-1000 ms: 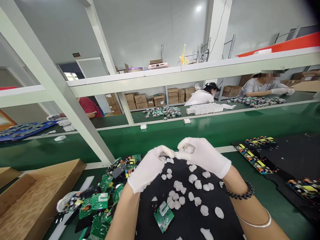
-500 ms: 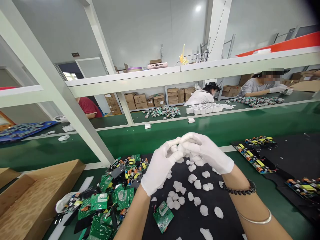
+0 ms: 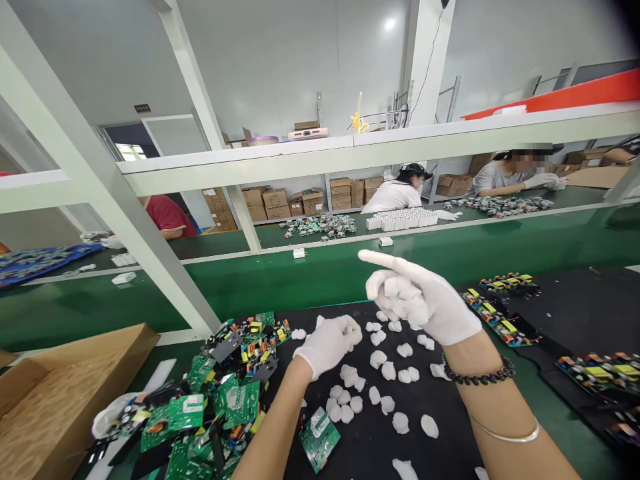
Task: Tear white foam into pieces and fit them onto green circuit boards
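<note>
My right hand [image 3: 425, 300], white-gloved, is raised over the black mat [image 3: 440, 407]. Its index finger points out to the left, and the other fingers curl round a cluster of soft-looking white lumps [image 3: 403, 300]. Lower and to the left, my left hand [image 3: 330, 343], also gloved, has its fingers curled in close to the mat; what they hold, if anything, is hidden. Loose white lumps [image 3: 401, 423] lie scattered on the mat below and between both hands. A green circuit board [image 3: 320, 437] rests near the mat's front, with a small group of lumps touching its upper right side.
Left of the mat is a heap of circuit boards [image 3: 240, 400], with an open cardboard box [image 3: 135, 340] beyond. Boards with components [image 3: 500, 317] line the right side. A white frame post [image 3: 165, 240] rises at left. Across the green divider [image 3: 330, 277], several co-workers sit.
My hands have come apart. The left moved down toward the mat; the right kept the white lumps and stretched out its index finger. The view shifted slightly.
</note>
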Motion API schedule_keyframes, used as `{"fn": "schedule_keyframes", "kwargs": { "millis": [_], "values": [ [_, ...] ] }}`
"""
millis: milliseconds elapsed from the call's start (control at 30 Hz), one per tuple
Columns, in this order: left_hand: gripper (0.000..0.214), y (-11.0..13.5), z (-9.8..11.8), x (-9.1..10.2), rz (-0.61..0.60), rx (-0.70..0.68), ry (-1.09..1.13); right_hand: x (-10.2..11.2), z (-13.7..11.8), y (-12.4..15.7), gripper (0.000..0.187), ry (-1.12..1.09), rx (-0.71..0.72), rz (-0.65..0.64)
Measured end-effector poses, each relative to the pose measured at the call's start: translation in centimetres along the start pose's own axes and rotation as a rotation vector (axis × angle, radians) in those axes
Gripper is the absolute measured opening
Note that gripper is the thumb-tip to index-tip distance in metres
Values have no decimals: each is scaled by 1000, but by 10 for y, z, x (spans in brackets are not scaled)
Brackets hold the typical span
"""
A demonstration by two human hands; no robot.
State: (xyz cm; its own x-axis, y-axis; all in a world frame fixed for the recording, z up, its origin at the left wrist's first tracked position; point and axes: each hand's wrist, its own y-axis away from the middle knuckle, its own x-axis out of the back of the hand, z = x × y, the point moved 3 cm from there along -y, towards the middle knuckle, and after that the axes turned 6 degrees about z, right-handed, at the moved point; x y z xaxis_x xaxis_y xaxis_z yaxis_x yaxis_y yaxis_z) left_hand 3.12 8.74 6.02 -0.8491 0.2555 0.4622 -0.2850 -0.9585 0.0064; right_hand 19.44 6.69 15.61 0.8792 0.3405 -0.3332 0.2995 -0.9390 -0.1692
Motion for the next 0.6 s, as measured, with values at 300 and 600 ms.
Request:
{"fn": "schedule_keyframes", "kwargs": {
  "millis": [300, 600],
  "values": [
    [22, 9, 39, 5, 213, -236, 49, -2, -8, 4, 38, 51, 82, 44],
    [18, 25, 59, 19, 289, -292, -56, 7, -16, 10, 38, 145, 89, 145]
  ]
}}
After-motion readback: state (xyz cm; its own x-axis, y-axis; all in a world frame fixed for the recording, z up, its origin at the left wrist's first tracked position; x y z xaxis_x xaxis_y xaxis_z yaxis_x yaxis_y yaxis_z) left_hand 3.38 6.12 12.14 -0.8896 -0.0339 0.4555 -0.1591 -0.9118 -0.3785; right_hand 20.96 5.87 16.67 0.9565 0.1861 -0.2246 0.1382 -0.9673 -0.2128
